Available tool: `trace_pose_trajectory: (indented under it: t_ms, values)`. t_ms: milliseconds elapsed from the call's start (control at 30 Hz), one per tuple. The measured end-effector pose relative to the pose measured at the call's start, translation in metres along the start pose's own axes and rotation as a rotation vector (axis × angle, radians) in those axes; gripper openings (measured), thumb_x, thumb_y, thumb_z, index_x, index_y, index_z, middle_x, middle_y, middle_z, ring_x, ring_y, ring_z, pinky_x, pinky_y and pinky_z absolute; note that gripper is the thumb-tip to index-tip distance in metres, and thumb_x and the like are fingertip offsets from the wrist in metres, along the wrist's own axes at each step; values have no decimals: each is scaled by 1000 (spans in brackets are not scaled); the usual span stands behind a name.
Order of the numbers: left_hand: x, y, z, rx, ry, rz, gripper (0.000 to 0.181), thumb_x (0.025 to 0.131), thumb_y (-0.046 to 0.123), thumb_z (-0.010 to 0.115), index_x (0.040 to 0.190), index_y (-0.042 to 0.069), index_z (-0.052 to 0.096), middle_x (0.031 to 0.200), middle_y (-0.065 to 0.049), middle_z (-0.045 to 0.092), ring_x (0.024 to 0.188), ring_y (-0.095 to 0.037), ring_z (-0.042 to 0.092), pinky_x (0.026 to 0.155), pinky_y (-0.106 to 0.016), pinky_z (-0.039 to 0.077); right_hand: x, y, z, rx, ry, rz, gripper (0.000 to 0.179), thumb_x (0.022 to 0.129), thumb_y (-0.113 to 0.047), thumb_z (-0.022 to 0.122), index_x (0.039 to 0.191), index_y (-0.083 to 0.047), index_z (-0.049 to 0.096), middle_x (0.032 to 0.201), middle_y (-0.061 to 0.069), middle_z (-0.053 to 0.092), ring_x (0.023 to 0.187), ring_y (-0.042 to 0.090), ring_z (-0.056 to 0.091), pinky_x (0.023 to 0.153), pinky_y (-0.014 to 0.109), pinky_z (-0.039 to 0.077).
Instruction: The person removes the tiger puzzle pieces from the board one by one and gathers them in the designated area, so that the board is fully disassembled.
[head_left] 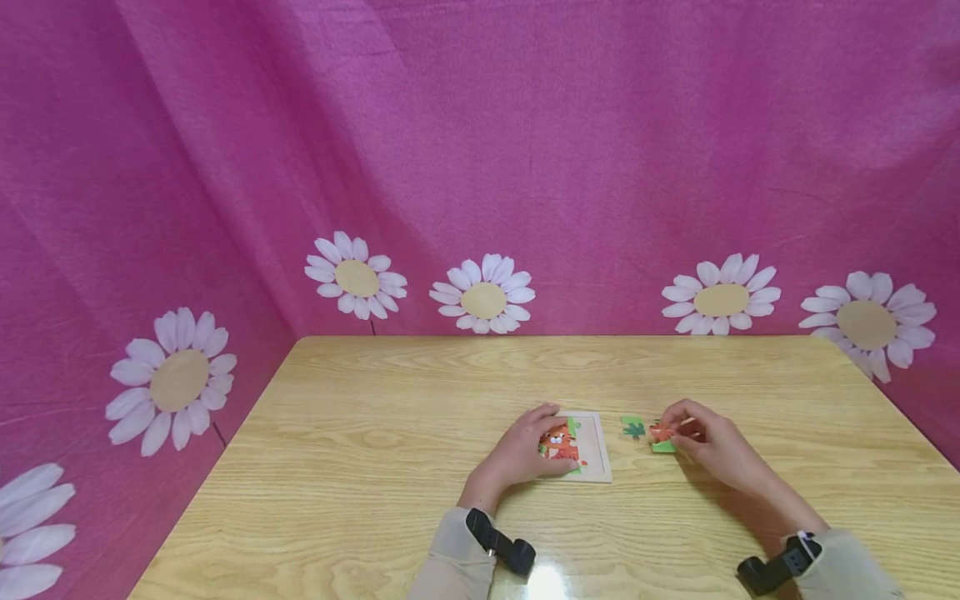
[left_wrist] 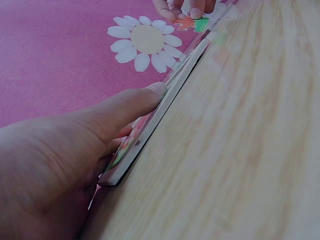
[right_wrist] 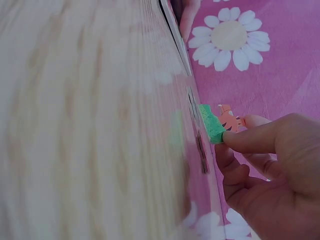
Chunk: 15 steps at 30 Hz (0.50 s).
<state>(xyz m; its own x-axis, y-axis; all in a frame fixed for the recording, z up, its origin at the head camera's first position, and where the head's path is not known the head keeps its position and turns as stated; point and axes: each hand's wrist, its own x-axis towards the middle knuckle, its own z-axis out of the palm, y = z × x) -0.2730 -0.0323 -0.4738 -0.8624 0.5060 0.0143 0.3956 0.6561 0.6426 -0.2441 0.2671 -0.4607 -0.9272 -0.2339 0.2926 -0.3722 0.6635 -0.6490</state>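
Observation:
A pale-framed jigsaw puzzle board (head_left: 600, 450) lies on the table, its left part filled with an orange striped animal picture. My left hand (head_left: 521, 450) spans it and holds it, the thumb (left_wrist: 150, 95) along the near rim and the fingers toward the far side. To the right, my right hand (head_left: 712, 442) pinches a puzzle piece (right_wrist: 215, 125) in orange and green between thumb and fingers, tilted just above the table. Between board and right hand lies a green puzzle piece (head_left: 632, 427) with a dark green leaf shape.
The wood-grain table (head_left: 337, 467) stretches away on all sides of the hands. Pink cloth (head_left: 480, 150) with white daisies hangs behind and at the left. In the right wrist view, a flat puzzle piece (right_wrist: 202, 152) lies on the table below the held one.

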Motion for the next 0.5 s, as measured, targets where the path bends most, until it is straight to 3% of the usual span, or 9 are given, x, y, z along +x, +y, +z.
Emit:
trace_pose_trajectory:
  t_ms: [333, 500]
  values:
    - [-1, -1, 0, -15, -2, -4, 69, 83, 41, 76, 143, 19, 52, 158, 3, 36, 149, -22, 29, 118, -45, 35, -3, 9, -9, -43, 8, 14, 28, 85, 13, 64, 101, -9, 59, 96, 8, 63, 79, -3, 57, 62, 19, 49]
    - [0, -1, 0, -12, -2, -6, 68, 83, 40, 76, 142, 19, 52, 157, 2, 37, 148, -22, 30, 117, -45, 35, -4, 13, -13, -75, 12, 35, 26, 85, 11, 64, 101, -9, 60, 97, 7, 64, 81, -4, 56, 67, 18, 51]
